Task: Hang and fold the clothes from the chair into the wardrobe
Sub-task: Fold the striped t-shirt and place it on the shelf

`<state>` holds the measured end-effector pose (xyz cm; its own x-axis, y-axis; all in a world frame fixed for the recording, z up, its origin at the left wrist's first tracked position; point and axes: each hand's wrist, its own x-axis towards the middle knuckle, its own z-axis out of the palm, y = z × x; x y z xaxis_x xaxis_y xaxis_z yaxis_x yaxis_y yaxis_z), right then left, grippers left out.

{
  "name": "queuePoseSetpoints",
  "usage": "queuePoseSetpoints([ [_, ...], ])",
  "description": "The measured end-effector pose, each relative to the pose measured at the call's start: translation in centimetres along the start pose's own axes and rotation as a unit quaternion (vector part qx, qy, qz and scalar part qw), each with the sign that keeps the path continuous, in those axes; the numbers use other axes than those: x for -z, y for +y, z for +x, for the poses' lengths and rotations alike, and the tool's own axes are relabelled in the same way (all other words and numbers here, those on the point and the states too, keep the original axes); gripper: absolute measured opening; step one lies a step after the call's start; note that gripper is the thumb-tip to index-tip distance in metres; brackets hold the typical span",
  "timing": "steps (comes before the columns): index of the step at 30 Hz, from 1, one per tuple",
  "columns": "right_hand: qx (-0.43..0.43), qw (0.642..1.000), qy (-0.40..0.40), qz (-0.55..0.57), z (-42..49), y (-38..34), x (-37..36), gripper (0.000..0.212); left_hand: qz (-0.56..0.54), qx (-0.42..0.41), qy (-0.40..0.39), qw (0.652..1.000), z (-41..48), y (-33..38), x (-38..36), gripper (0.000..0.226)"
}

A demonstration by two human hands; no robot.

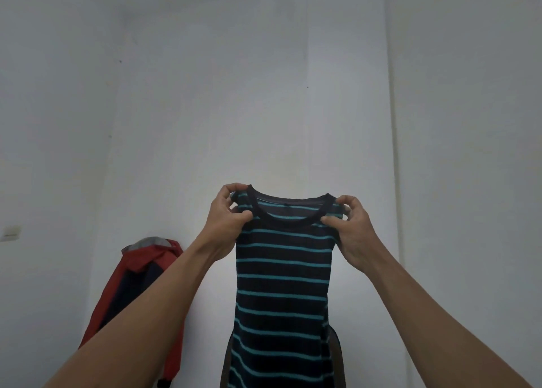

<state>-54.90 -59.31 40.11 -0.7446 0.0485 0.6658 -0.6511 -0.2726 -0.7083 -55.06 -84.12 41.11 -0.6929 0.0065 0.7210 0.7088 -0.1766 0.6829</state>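
Navy-teal striped T-shirt (283,270) held up at 6 o'clock, hanging straight. Left hand (227,220) pinches its 10 o'clock shoulder and right hand (352,232) its 2 o'clock shoulder, fingers clamped on fabric. Dark chair (338,355) edges show behind the hem. Red-navy jacket (140,276) at 8 o'clock against white wall (264,79). Light switch (11,232) at 9.

white wall (264,79) | pale switch plate (11,233) (far left) | red-navy jacket (137,276) hanging against wall

Your left hand (227,220) and right hand (352,232): bare. Your left forearm (140,308) and right forearm (434,308): uncovered from wrist to near edge of view.
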Motion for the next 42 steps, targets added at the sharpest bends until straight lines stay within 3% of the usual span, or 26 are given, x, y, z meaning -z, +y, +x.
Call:
queuePoseSetpoints([
  [5, -0.042, 0.991, 0.059, 0.116, 0.2, 0.1, 0.1, 0.055, -0.054, 0.053, 0.056, 0.996, 0.5, 0.0, 0.4, 0.045],
  [10, -0.095, 0.978, 0.018, 0.185, 0.0, 0.3, -0.3, 0.019, -0.136, 0.083, 0.070, 0.985, 0.4, 0.3, 0.5, 0.034],
  [12, -0.106, 0.978, 0.003, 0.180, 0.1, 0.2, -0.4, 0.012, -0.126, 0.100, 0.078, 0.984, 0.3, 0.3, 0.7, 0.037],
  [16, -0.101, 0.989, -0.028, 0.105, 0.0, -0.5, -0.5, 0.024, -0.102, 0.115, 0.079, 0.985, 0.1, 0.2, 1.2, 0.037],
  [21, -0.093, 0.987, -0.087, -0.095, -0.3, -1.1, -0.2, 0.026, -0.023, 0.106, 0.034, 0.994, -1.0, 0.4, 1.9, 0.041],
  [28, -0.112, 0.988, -0.080, -0.072, -0.3, 0.1, -1.0, 0.034, -0.100, 0.101, 0.016, 0.990, -1.5, -0.6, 2.7, 0.044],
  [34, -0.108, 0.991, -0.034, 0.074, 0.2, 1.8, -1.9, 0.036, -0.109, 0.104, 0.025, 0.988, -1.5, -2.2, 3.1, 0.044],
  [37, -0.099, 0.991, -0.031, -0.084, -0.2, 2.5, -2.0, 0.033, 0.059, 0.124, 0.027, 0.990, -1.4, -2.8, 3.9, 0.044],
  [40, -0.155, 0.942, -0.066, -0.291, -0.6, 2.7, -1.6, 0.034, 0.148, 0.219, -0.012, 0.964, -1.7, -3.3, 5.1, 0.043],
  [42, -0.210, 0.941, -0.067, -0.256, -1.2, 3.2, -2.0, 0.033, 0.125, 0.278, -0.024, 0.952, -2.0, -4.2, 5.4, 0.039],
])
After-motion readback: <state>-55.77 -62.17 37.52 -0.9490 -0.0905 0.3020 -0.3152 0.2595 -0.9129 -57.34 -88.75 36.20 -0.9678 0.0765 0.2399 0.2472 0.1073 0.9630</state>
